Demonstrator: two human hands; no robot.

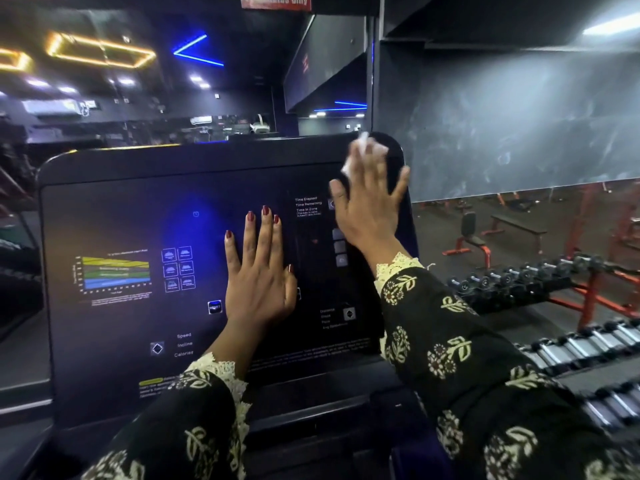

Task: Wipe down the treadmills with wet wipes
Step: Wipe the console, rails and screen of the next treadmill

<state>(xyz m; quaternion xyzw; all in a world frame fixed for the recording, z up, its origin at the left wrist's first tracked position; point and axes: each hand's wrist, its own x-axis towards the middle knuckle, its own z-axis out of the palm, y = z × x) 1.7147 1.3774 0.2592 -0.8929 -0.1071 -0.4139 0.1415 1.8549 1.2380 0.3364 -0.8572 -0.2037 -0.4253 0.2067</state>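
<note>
A black treadmill console (138, 209) with printed labels, a coloured chart and small buttons fills the middle of the head view. My left hand (258, 268) lies flat on the panel's centre, fingers straight and spread. My right hand (369, 202) presses a white wet wipe (363, 148) against the console's upper right corner with straight fingers; the hand is blurred. Most of the wipe is hidden under the fingers.
A dumbbell rack (540, 278) with red framing runs along the right, below the console. Red and black weight benches (485, 237) stand further back. A grey wall (519, 116) rises behind the console on the right. The gym's dark interior with ceiling lights lies to the left.
</note>
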